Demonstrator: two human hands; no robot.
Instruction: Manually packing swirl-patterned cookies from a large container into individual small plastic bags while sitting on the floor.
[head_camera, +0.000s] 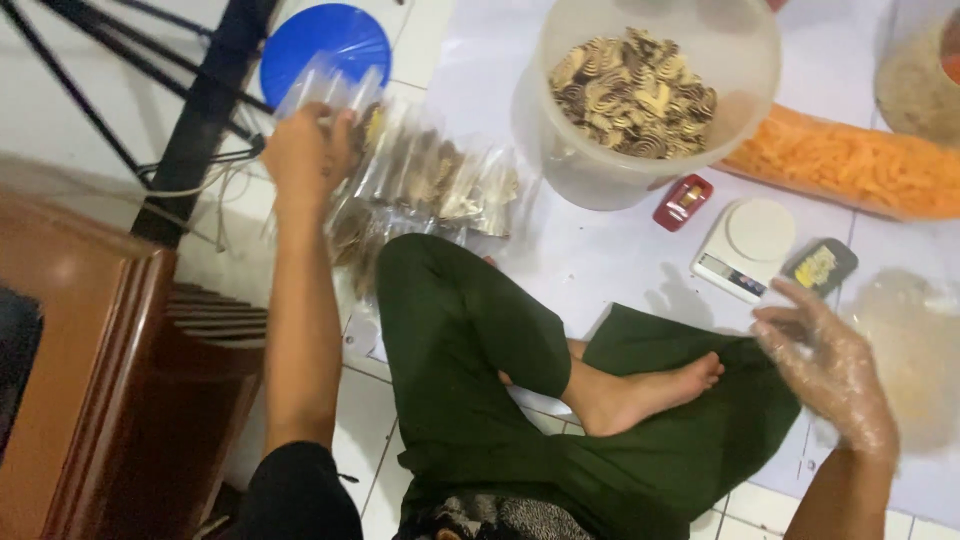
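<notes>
Two hands work over a tiled floor (300, 35) where the person sits cross-legged in dark green trousers. Far left stands a brown wooden chair (110, 370), with black tripod legs (200, 110) behind it. The left hand (305, 155) is stretched forward, its fingers closed around a clear plastic packet (330, 88) held just above a pile of filled clear packets (430, 185) that lies on the floor beside the knee. A blue round lid (325, 45) lies behind that hand. Further right, a large translucent tub (655, 95) holds brown-and-cream striped biscuits. Beside it sit a small red box (683, 202), a white kitchen scale (745, 245) and a small dark device (820, 266), with a long bag of orange snacks (840, 165) beyond. The right hand (825, 365), in a thin clear plastic glove, hovers with fingers spread and loosely curled, holding nothing, near a clear bag (915, 350).
</notes>
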